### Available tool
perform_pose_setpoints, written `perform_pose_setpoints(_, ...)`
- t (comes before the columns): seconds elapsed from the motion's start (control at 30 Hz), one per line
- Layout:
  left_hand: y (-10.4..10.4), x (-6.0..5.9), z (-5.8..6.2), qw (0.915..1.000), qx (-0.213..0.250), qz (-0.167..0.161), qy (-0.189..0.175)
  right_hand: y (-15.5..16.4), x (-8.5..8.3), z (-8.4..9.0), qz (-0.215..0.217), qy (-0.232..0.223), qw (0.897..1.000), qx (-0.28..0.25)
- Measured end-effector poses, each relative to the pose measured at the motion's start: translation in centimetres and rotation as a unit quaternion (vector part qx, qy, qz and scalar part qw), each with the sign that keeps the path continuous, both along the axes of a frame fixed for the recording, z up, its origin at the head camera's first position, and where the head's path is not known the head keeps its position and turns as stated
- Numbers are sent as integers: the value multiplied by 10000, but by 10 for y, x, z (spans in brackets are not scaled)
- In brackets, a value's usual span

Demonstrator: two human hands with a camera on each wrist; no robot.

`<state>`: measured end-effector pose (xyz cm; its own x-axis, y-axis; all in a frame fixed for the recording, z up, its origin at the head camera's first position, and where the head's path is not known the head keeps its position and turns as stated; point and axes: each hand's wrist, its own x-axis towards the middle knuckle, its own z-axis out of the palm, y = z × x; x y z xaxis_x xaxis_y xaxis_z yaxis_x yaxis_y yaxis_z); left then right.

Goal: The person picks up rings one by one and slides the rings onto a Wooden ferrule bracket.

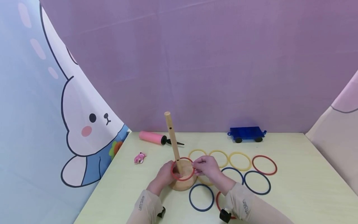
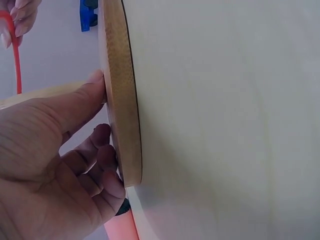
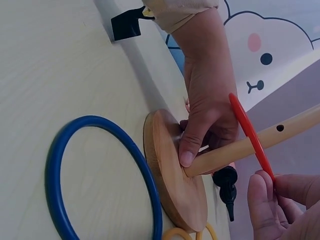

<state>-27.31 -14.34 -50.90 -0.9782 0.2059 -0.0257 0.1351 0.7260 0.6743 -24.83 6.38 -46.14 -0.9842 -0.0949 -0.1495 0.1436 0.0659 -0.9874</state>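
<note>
In the head view, a wooden post (image 1: 173, 140) stands tilted in appearance on a round wooden base (image 1: 179, 187). My left hand (image 1: 165, 175) holds the base at its left side; in the left wrist view the thumb lies on top and the curled fingers (image 2: 112, 185) are at the rim. My right hand (image 1: 208, 168) pinches a red ring (image 1: 183, 180) at its right edge. The right wrist view shows this ring (image 3: 252, 135) around the post, above the base, with the right thumb and fingers on its lower edge.
Yellow rings (image 1: 240, 152), blue rings (image 1: 201, 184) and other red rings (image 1: 264, 156) lie right of and in front of the base. A pink pump (image 1: 152, 137) and a small pink toy (image 1: 139, 158) lie left. A blue toy wagon (image 1: 246, 133) stands at the back.
</note>
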Motion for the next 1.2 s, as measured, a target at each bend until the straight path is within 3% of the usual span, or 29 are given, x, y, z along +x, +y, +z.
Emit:
perform_pose_setpoints(0.27, -2, 0, 2, 9998, -141, -118, 115, 0, -1, -2, 49, -31, 10000, -66)
perform_pose_setpoints(0.53, -9, 6, 3, 9970, -586, -355, 360, -1, 0, -4, 13, -11, 10000, -94)
perform_pose_setpoints(0.93, -24, 26, 8, 9902, -1327, -437, -28, -3, -4, -13, -64, -188, 9998, 37)
perform_pose_setpoints(1.2, -30, 26, 0, 9881, -1438, -551, 12, -5, -5, -21, -35, -190, 9998, 77)
